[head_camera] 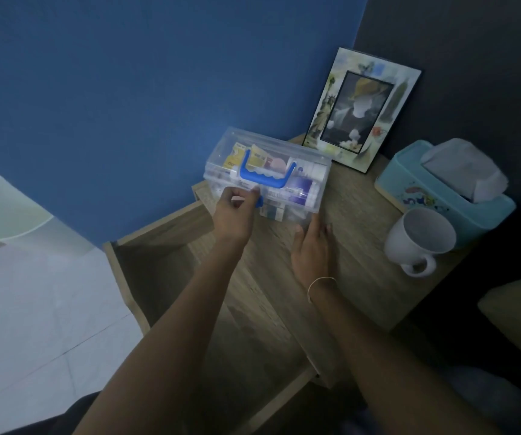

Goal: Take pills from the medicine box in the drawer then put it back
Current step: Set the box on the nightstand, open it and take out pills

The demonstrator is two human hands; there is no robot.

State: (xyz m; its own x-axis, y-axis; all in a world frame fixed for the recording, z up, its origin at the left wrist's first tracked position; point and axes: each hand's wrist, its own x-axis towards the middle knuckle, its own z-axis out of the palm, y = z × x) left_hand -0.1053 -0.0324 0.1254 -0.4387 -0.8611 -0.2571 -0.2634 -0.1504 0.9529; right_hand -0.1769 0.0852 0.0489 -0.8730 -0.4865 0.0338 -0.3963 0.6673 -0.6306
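A clear plastic medicine box (pixel 287 171) with a blue handle and blue front clasp stands on the wooden nightstand top (pixel 356 221), its lid closed, packets and tubes visible inside. My left hand (pixel 235 211) pinches the box's front left edge by the blue clasp. Flat on the nightstand, my right hand (pixel 312 246) touches the box's front right corner with its fingertips. The drawer (pixel 158 265) below stands pulled out and looks dark inside.
A picture frame (pixel 363 108) leans on the wall behind the box. A teal tissue box (pixel 441 196) and a white mug (pixel 419 240) stand to the right. A blue wall is on the left, white floor tiles lower left.
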